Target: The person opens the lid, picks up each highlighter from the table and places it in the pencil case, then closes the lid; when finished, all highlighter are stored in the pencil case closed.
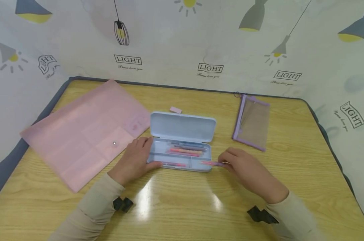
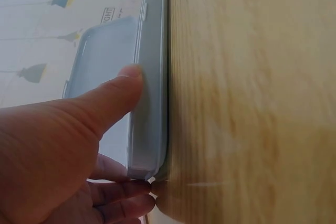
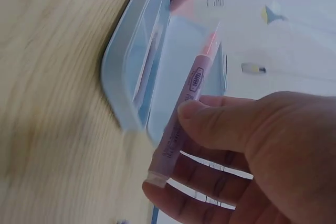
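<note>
A light-blue pencil case stands with its lid raised, several pens and pencils in its rear compartment and a pink-tipped pen in the front left one. At its left end my left hand holds it. The thumb lies on the front rim, while the other fingers go round the end wall. My right hand pinches a pale purple marker pen with a pink tip section. In the head view that pen's tip is over the front right compartment.
A pink folder with a button lies on the left of the wooden table. Behind the case is a small pink eraser-like block. A purple-edged zip pouch lies to the right. Patterned walls enclose the table's back and sides.
</note>
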The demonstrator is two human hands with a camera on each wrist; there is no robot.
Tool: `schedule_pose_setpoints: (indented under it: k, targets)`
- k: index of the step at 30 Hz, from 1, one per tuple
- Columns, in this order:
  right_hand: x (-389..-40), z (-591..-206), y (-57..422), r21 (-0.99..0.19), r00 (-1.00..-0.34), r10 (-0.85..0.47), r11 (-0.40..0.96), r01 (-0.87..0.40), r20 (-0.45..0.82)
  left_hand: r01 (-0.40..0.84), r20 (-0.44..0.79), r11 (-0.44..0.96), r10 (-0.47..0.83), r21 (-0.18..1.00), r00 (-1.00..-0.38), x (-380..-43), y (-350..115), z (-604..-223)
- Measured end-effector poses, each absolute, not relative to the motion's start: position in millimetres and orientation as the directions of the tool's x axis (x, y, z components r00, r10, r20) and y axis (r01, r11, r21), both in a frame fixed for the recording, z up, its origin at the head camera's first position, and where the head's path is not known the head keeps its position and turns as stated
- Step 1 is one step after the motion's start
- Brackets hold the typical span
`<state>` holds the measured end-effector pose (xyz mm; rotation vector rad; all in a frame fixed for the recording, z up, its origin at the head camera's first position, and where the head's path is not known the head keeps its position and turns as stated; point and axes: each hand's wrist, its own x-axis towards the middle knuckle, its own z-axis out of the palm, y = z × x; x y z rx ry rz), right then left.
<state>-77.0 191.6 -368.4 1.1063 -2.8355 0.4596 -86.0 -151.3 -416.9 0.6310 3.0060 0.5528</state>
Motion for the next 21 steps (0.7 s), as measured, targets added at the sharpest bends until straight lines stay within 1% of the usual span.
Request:
schedule_pose_setpoints:
  k: [4,10,13,21]
  targets:
    - [-87,-366,166,-0.243,-0.721,-0.68,0.682,-0.689,0.135,0.382,0.047,0.856,0.391,0.349,-0.919,-86,-151,-417]
    - [-98,-362,137,-0.196,-0.694,-0.717,0.673,-0.713,0.063,0.385,0.051,0.849,0.394,0.362,-0.918,-87,-150,-417]
    - [-102,-361,124,-0.171,-0.674,-0.737,0.659,-0.733,0.052,0.383,0.052,0.849,0.392,0.362,-0.918,-87,-150,-416]
    - [-104,-365,95,-0.054,-0.57,-0.816,0.568,-0.821,0.093,0.383,0.055,0.854,0.389,0.352,-0.919,-86,-152,-416]
